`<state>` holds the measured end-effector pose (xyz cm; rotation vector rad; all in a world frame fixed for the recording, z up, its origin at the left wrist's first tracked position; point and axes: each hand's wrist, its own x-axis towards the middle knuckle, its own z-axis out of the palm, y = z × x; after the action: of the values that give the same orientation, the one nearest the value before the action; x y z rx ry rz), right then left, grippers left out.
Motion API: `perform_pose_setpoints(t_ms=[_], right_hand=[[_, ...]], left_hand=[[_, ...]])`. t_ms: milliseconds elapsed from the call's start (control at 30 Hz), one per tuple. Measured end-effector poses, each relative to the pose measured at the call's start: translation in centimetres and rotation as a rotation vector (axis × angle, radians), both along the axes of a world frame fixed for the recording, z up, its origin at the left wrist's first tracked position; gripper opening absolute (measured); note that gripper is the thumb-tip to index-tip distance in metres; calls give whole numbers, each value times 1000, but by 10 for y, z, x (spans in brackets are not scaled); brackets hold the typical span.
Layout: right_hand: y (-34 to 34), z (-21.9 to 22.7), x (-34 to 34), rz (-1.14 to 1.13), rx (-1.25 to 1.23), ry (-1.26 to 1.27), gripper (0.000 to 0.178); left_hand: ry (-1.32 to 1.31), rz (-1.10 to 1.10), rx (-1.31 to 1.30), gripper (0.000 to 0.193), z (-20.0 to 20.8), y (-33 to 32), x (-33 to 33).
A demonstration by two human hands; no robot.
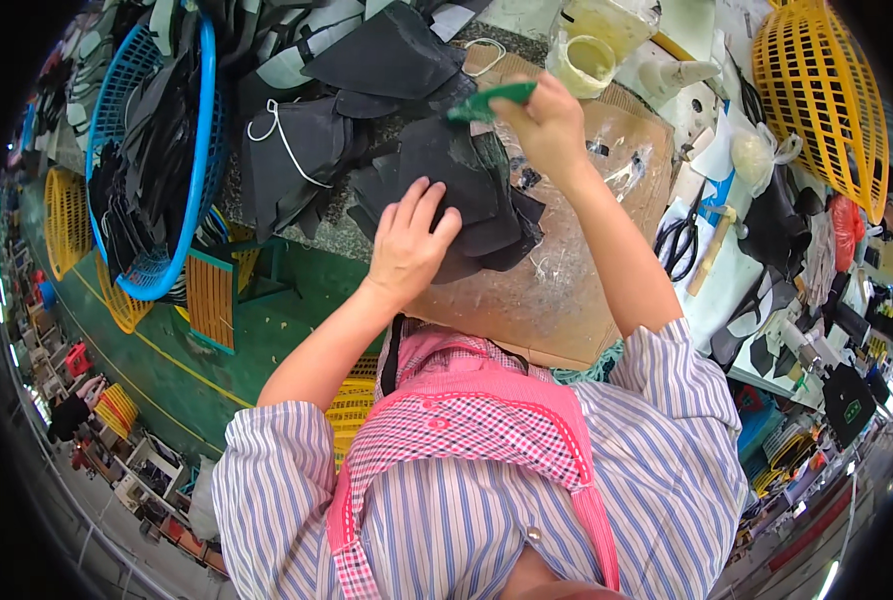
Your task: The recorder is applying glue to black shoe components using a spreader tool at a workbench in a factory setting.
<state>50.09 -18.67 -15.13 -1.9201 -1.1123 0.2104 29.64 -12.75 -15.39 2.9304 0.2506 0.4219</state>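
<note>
A stack of black sheet pieces (446, 165), probably cut leather or fabric, lies fanned out on a stained cardboard sheet (596, 290). My left hand (411, 240) rests on its near-left side, fingers spread and flat, holding nothing. Above the far-right part of the stack, my right hand (546, 125) is closed on a green brush (491, 100). The brush points left over the black pieces; its tip is blurred. Just beyond that hand stands a plastic container (581, 65) coated with pale yellow residue.
More black pieces, one bundle (301, 155) with a white cord, lie left and beyond. A blue basket (208, 150) full of them stands farther left. On the right are black-handled scissors (678, 245), a wooden-handled hammer (711, 250) and a yellow basket (816, 90).
</note>
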Motion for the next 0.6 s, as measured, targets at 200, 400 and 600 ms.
perform_pose_setpoints(t_ms=[200,400,600], right_hand=[[-63,21,-20,205,-133,216,13],[7,-4,11,-51,-93,48,16],[4,24,28,-3,169,529,23]], left_hand=[[-36,28,-40,15,-7,-7,-7],[-49,30,-49,18,-7,-6,1],[-53,44,-80,18,-8,-9,-10]])
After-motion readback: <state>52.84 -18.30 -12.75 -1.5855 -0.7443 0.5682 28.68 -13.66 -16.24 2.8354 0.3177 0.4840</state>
